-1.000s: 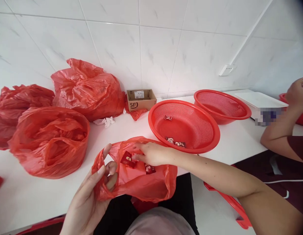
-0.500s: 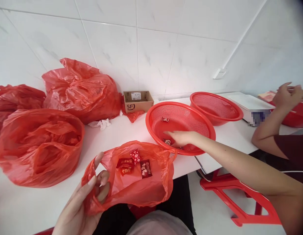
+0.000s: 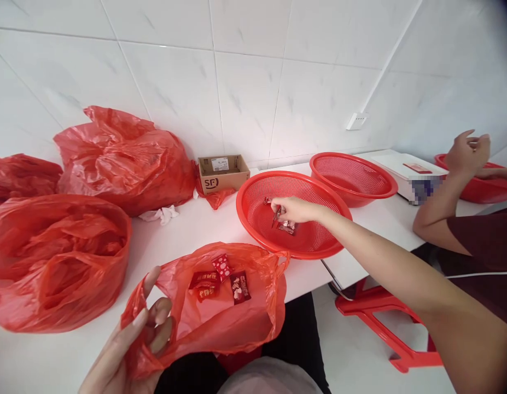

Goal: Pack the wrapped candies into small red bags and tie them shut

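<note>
My left hand [image 3: 128, 339] is closed on the edge of a thin red plastic bag [image 3: 237, 331] and spreads its mouth wide over my lap. Inside that bag lie a dotted red packet [image 3: 221, 266], a dark red packet [image 3: 240, 287] and red packets with gold print [image 3: 206, 284]. Within a red mesh basket [image 3: 245, 227], my right hand [image 3: 296, 209] pinches a small wrapped candy [image 3: 275, 216] with the fingertips. Just under those fingers, other wrapped candy [image 3: 287, 227] rests on the basket floor. One more piece [image 3: 268, 200] is at the basket's far left side.
Large red plastic bags [image 3: 126, 158] fill the table's left, with an open bag [image 3: 60, 295] in front. A cardboard box [image 3: 226, 180] stands by the wall near crumpled tissue [image 3: 165, 214]. At right are a second basket [image 3: 354, 191], a white scale [image 3: 396, 169], a co-worker's arm [image 3: 446, 202] and a red stool [image 3: 384, 323].
My right hand has lifted slightly off the basket floor with a wrapped candy between its fingers. The view has shifted a little to the right. My left hand keeps its hold on the bag.
</note>
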`<act>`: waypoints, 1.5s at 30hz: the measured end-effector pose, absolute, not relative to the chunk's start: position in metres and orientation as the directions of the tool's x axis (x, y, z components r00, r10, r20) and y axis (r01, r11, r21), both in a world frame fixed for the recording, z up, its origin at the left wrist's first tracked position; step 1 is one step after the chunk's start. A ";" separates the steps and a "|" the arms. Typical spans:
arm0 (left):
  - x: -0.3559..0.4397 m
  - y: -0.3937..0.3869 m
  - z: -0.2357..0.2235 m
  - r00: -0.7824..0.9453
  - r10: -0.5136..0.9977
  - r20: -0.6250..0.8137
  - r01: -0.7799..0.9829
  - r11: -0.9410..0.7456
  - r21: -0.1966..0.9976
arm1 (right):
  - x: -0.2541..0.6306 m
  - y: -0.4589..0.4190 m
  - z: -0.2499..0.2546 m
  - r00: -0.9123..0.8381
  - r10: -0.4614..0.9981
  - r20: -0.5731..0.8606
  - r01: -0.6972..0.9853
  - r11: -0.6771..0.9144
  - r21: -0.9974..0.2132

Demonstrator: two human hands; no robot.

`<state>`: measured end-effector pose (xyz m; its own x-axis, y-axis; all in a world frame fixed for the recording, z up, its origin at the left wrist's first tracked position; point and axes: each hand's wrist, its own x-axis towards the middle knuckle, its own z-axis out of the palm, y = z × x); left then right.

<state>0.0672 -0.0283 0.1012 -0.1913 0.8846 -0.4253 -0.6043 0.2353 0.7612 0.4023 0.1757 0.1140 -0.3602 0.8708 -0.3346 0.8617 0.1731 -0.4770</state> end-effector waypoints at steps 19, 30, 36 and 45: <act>0.065 -0.023 0.099 -0.179 0.894 -0.411 -0.578 0.243 0.779 | 0.333 0.216 0.124 -0.334 0.942 -0.027 0.871 0.298 -0.390; 0.067 -0.023 0.103 -0.179 0.881 -0.439 -0.612 0.250 0.751 | 0.382 0.250 0.084 -0.312 0.862 -0.400 0.941 0.221 -0.258; 0.060 -0.021 0.094 -0.204 0.870 -0.448 -0.590 0.256 0.766 | 0.363 0.207 0.132 -0.527 0.793 -0.306 0.748 0.261 -0.611; 0.065 -0.019 0.105 -0.221 0.923 -0.314 -0.493 0.172 0.853 | 0.292 0.065 0.132 -0.756 0.654 0.028 0.595 0.704 -0.387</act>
